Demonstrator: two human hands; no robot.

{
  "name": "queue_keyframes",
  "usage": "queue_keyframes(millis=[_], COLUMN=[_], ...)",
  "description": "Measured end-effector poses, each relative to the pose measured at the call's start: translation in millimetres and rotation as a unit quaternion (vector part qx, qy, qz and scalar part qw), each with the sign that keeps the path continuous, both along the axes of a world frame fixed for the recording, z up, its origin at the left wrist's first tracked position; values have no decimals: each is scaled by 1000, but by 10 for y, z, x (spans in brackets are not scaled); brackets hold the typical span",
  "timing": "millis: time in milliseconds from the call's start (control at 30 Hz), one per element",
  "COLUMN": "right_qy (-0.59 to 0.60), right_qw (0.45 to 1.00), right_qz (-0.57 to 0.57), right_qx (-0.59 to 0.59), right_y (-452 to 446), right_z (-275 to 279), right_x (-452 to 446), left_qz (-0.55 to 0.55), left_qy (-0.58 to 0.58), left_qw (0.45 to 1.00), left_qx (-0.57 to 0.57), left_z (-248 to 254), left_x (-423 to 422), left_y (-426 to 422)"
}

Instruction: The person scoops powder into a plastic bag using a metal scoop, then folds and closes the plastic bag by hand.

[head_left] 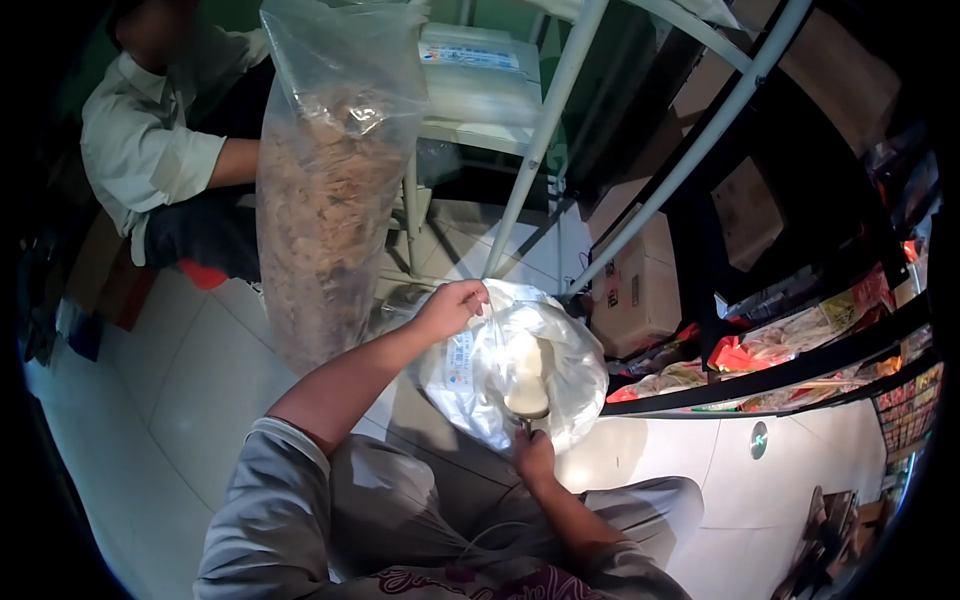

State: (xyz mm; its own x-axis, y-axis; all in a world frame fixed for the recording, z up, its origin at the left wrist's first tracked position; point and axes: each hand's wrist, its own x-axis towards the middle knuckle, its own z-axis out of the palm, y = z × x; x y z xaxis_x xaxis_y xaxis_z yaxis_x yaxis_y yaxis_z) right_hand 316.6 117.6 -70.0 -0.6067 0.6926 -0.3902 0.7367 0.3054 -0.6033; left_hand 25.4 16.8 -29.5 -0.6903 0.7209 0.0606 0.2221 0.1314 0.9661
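A white plastic bag [583, 385] stands on the floor in front of my crossed legs, its mouth open, with pale, whitish contents inside. My left hand [455, 308] is closed on the far left part of the bag's rim, pinching the thin plastic. Around the handle of a metal scoop [527, 411] my right hand [534, 457] is wrapped, at the near side of the bag. The scoop's head lies within the bag mouth, against the pale contents. Blue printing shows on the bag's left side.
Left of the bag stands a tall clear sack [335, 200] of brown flakes, with a seated person [160, 150] behind it. A metal rack [520, 190] rises beyond. Cardboard boxes [635, 285] and a shelf of packaged goods [770, 350] are on the right.
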Motion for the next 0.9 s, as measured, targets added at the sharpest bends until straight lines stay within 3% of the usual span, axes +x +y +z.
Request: queue_keyframes(millis=[167,300,367,500,567,700,767,900], right_qy=[-41,-91,-110,-114,85,149,184,242], right_qw=[998,991,970,963,972,982,967,938], right_qz=[24,93,168,168,175,116,59,50], right_qx=[-45,-38,137,177,128,19,-169,-245], right_y=[169,146,64,60,84,182,269,135], right_z=[-220,132,431,780,891,579,150,338], right_x=[-174,-297,-319,-463,-517,-610,-610,-718], left_qz=[2,2,-3,8,13,26,25,8], left_qy=[-9,-18,-16,-14,-18,-65,-87,-94], left_qw=[1000,1000,1000,1000,1000,995,991,989], left_qx=[-19,-7,-7,6,16,77,102,111], left_z=[83,143,102,105,138,159,175,175], left_x=[25,65,58,32,27,-18,-41,-15], left_y=[0,-59,-73,-108,-134,-151,-181,-222])
